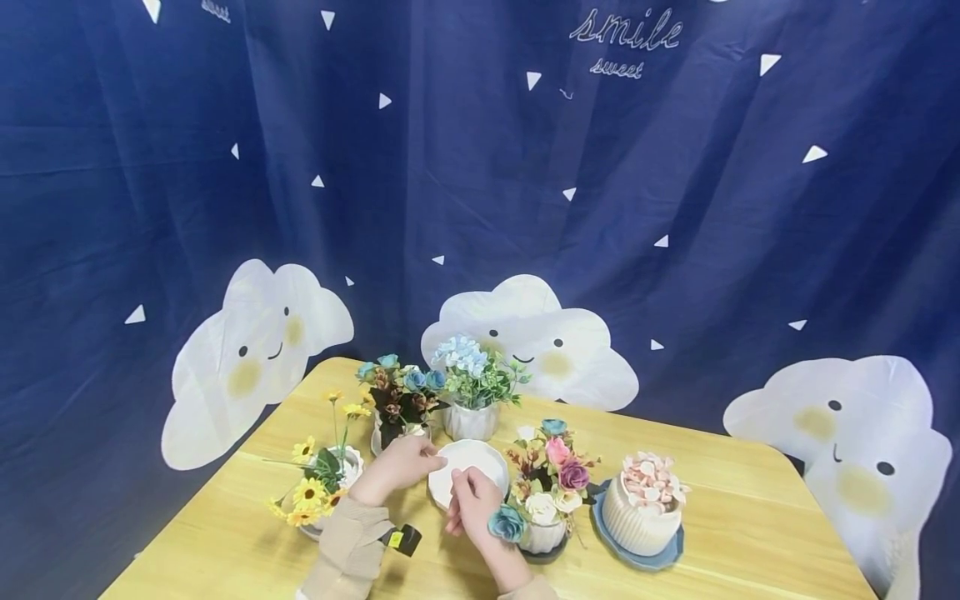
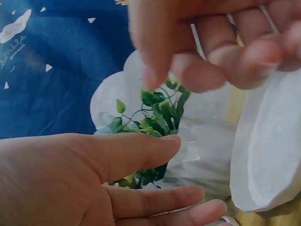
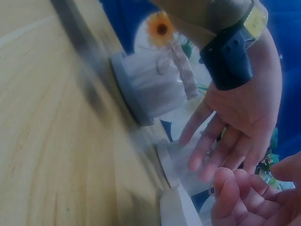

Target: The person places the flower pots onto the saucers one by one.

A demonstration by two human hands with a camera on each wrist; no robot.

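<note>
Above a round white dish with a scalloped rim, both hands hover in the head view. My left hand reaches over the dish's left side, its fingers extended and holding nothing. The right hand is near the dish's front edge, its fingers loosely bent with nothing in them. In the left wrist view the left hand has straight fingers, and the right hand is above it, apart. Behind them stand a white pot with green leaves and the white dish.
Potted flowers surround the dish: yellow daisies at left, teal roses and blue hydrangea behind, mixed roses at right. Farther right, a ribbed cream pot with pink flowers sits on a blue saucer. A blue curtain hangs behind.
</note>
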